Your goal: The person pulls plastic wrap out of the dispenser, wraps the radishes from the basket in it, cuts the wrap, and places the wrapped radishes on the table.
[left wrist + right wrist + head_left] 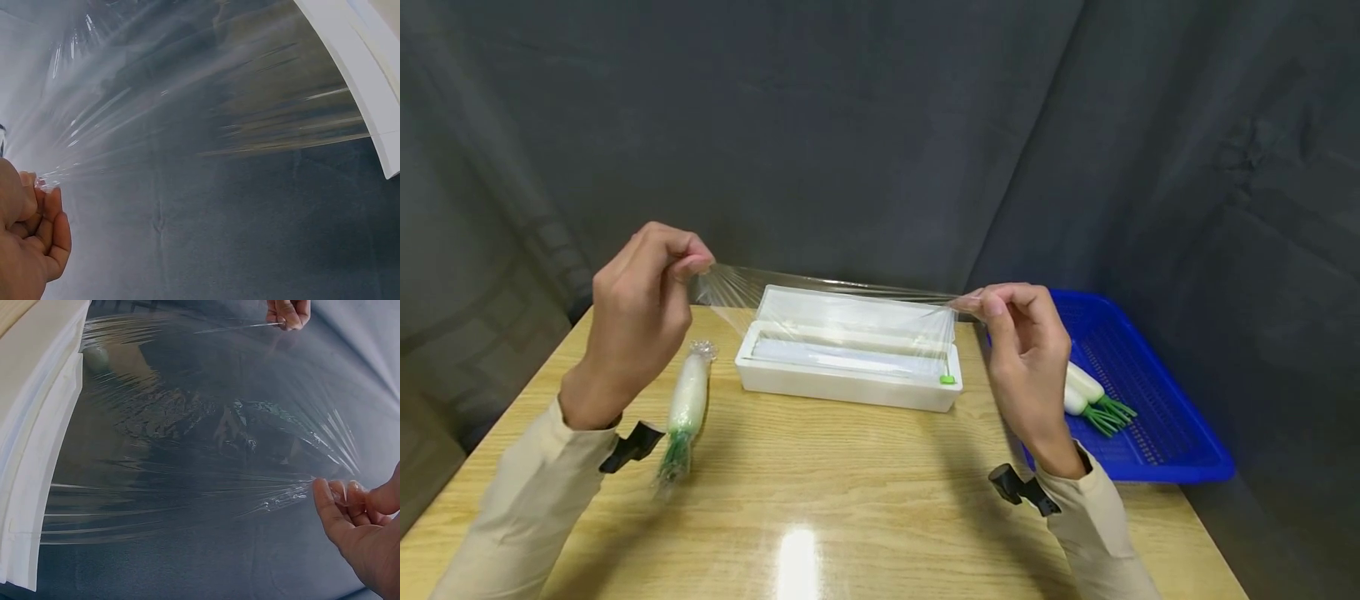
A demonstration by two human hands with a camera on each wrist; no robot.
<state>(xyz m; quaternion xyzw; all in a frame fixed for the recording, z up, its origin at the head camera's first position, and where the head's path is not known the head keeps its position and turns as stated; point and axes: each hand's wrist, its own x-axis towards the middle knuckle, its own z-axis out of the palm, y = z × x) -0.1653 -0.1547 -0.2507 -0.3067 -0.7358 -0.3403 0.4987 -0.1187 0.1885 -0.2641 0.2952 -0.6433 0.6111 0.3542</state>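
A sheet of clear plastic wrap [206,431] stretches up out of a white wrap dispenser box [850,392], whose lid stands raised at the back. My left hand [643,308] pinches one corner of the sheet between thumb and fingers, up and left of the box. At the other corner, my right hand [1026,358] pinches the film to the right of the box, somewhat lower. Creases fan out from both pinched corners. Inside the box the pale roll [850,357] shows through the film, and a green slider [947,380] sits at the front right edge.
A white radish [688,400] wrapped in film, green stems toward me, lies on the wooden table [850,492] at left. At right, a blue basket [1180,400] holds white radishes [1082,385] with green stems, partly hidden by the right hand. Dark curtains [820,133] hang behind.
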